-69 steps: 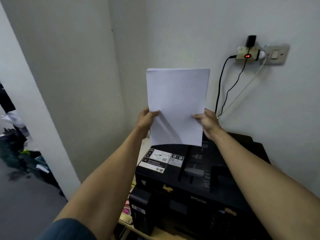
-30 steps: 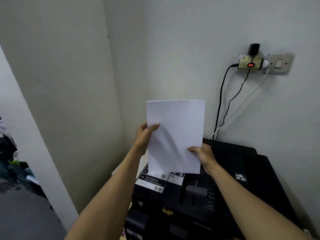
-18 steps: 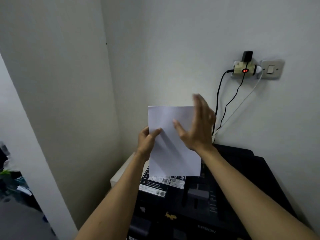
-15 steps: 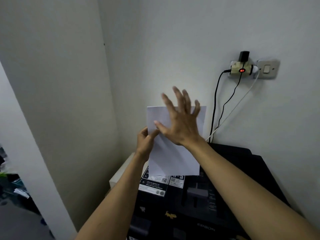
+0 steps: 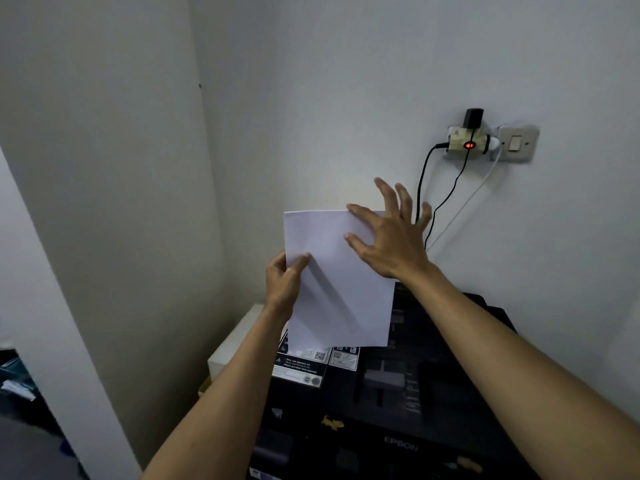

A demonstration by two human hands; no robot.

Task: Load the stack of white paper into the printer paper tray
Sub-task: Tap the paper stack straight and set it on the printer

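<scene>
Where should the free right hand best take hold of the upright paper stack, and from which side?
Probably the right long edge of the paper stack, from the right. The stack stands upright, the left hand pinches only the left edge, and the right hand is open by the top right corner.

The paper (image 5: 337,282) is white, matt and smooth, with soft shading across its face. The printer (image 5: 398,403) is black plastic, mostly matt, its top faintly sheened, with a glossy printed label (image 5: 299,370). The wall (image 5: 311,98) is painted, matt and even. The switch plate (image 5: 517,143) looks like smooth pale plastic; the cables (image 5: 420,188) have a dull black sheath.
</scene>
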